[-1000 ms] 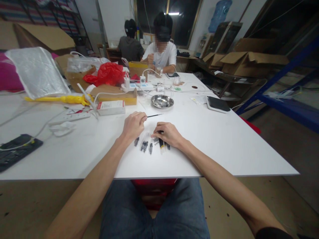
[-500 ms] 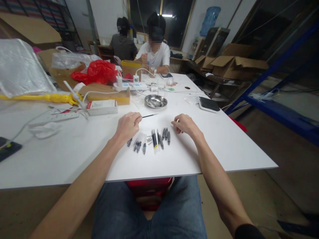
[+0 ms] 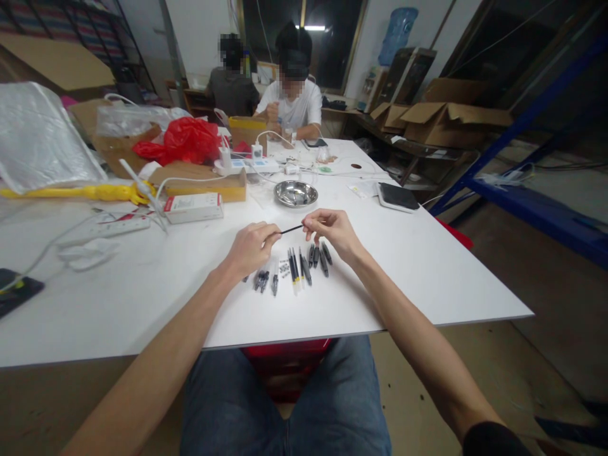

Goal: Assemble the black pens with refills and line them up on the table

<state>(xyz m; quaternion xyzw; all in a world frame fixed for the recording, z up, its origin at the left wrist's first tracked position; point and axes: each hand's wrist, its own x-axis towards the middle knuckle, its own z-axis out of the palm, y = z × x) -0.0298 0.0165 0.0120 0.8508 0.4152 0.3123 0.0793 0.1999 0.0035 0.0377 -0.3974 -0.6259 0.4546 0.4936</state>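
Note:
A thin black pen refill stretches between my hands above the white table. My left hand is closed on one end of it. The fingertips of my right hand pinch its other end, where the tip is hidden. Below the hands lie several black refills with yellow ends, small springs and several grey pen barrels. Clear pen parts with dark ends lie under my left wrist, partly covered by it.
A steel bowl stands beyond my hands. At left are a white box, a power strip, cables and a red plastic bag. A black-topped device lies at right. Two people sit at the far side.
My right hand has moved left and up to the refill's free end and now pinches it. One more grey barrel shows on the table. My left hand has shifted slightly right and down.

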